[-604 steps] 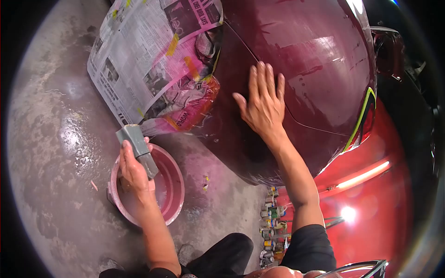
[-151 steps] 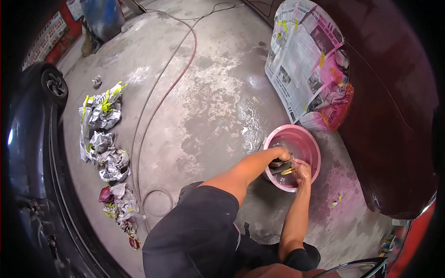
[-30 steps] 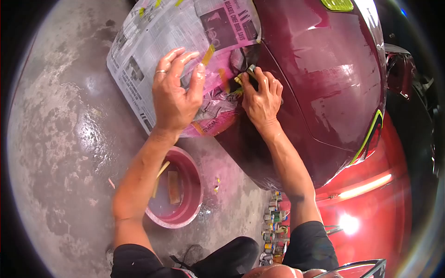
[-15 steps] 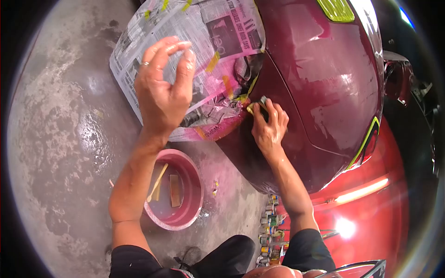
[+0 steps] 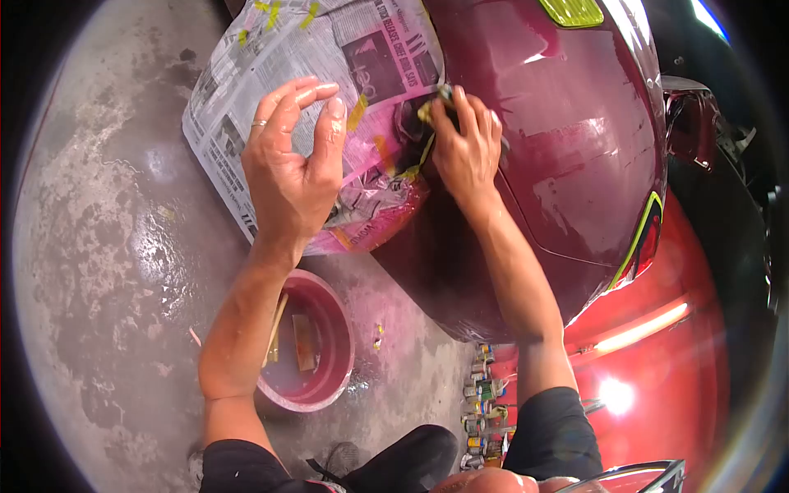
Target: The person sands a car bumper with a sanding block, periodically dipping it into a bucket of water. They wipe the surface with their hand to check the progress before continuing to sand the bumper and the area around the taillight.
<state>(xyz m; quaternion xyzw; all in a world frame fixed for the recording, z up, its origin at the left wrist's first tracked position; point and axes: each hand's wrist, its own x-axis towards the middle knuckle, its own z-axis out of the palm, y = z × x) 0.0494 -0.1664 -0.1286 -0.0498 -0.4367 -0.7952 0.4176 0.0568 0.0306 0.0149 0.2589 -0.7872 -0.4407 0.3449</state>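
Observation:
My right hand [image 5: 467, 152] presses a small yellow-and-grey pad [image 5: 426, 111] against the wet maroon car body panel [image 5: 559, 140], beside the edge of the masked area. Its fingers cover most of the pad, so its exact kind is hidden. Newspaper masking [image 5: 316, 49], held with strips of yellow tape [image 5: 357, 112] and stained pink, covers the area to the left. In front of this paper my left hand [image 5: 296, 164] hangs in the air, wet, fingers half curled and apart, with a ring on one finger. Nothing is in it.
A pink basin [image 5: 345, 329] of cloudy water stands on the wet concrete floor [image 5: 115, 271], with a flat block [image 5: 305, 341] and a stick in it. Several paint cans [image 5: 477, 403] line the floor at the lower right. A red car panel [image 5: 657, 361] lies beyond, near a bright lamp.
My right hand has slid with the pad up the maroon panel, along the masked edge. My left hand stays nearly in place. The whole view has shifted slightly.

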